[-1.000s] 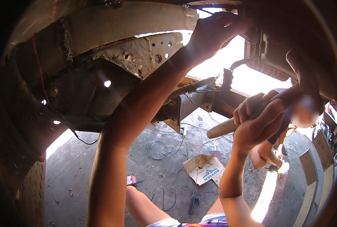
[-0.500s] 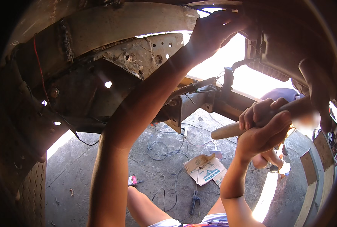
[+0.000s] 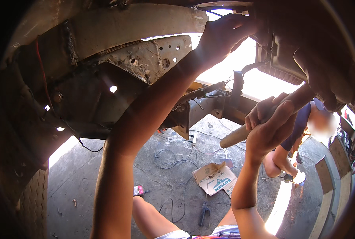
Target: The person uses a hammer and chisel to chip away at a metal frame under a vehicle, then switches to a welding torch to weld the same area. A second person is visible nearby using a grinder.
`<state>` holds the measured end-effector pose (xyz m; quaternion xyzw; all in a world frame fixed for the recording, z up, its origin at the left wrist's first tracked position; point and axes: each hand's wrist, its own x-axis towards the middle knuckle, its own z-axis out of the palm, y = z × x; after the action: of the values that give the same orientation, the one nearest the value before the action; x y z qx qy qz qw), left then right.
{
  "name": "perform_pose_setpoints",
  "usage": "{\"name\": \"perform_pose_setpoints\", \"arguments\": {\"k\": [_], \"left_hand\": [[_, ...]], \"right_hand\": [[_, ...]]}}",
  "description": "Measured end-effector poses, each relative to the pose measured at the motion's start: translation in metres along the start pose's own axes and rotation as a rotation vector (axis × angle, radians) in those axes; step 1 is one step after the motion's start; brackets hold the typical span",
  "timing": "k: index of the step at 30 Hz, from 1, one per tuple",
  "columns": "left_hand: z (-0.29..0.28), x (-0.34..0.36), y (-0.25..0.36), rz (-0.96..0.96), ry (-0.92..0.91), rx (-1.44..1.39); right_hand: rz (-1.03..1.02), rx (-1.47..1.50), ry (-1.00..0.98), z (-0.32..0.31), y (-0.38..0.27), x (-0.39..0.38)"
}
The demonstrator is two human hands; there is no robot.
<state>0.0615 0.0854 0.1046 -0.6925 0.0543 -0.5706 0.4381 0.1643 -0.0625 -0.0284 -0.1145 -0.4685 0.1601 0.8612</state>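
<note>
Head view: the right hand's fingers (image 3: 254, 116) are wrapped all the way round the pale wooden handle (image 3: 235, 136) of a hammer, the thumb lying along it. The handle's tapered butt sticks out to the lower left of the right hand (image 3: 270, 124); from the grip the hammer slants up rightward to its dark head (image 3: 311, 73), near the underside of the vehicle. The left hand (image 3: 225, 38) reaches up to the shadowed metalwork, its fingers bent; I cannot tell how far apart they are or whether they grasp anything.

Just beside the left forearm are a rusty perforated plate (image 3: 155, 53) and a corrugated cable sleeve (image 3: 199, 93). A finned dark casing (image 3: 288, 59) hangs between the hands and the right rim. Below, on the concrete floor (image 3: 74, 167), lie flattened cardboard (image 3: 209, 181) and a looped cable (image 3: 167, 164). Another person (image 3: 301, 121) crouches beyond the right hand.
</note>
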Motion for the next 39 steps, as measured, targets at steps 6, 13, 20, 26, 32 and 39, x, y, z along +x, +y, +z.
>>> {"name": "perform_pose_setpoints", "arguments": {"k": [6,13,20,26,32,39], "left_hand": [[-0.001,0.003,-0.001,0.015,0.022,0.050],[0.005,0.001,-0.006,0.030,0.099,-0.006],[0.006,0.001,-0.014,-0.058,-0.013,-0.024],[-0.003,0.002,0.000,-0.053,-0.048,-0.213],[0.003,0.005,0.002,-0.051,0.079,-0.027],[-0.001,0.009,0.000,-0.001,0.071,-0.122]], "right_hand": [[0.023,0.002,0.030,0.004,-0.005,0.001],[0.001,-0.070,0.045,-0.003,-0.009,-0.005],[-0.318,-0.366,0.159,0.005,0.002,0.013],[-0.109,-0.180,0.020,0.022,0.006,0.013],[-0.074,-0.139,0.052,0.007,-0.019,0.006],[-0.080,-0.204,0.077,-0.010,-0.018,0.010]]}}
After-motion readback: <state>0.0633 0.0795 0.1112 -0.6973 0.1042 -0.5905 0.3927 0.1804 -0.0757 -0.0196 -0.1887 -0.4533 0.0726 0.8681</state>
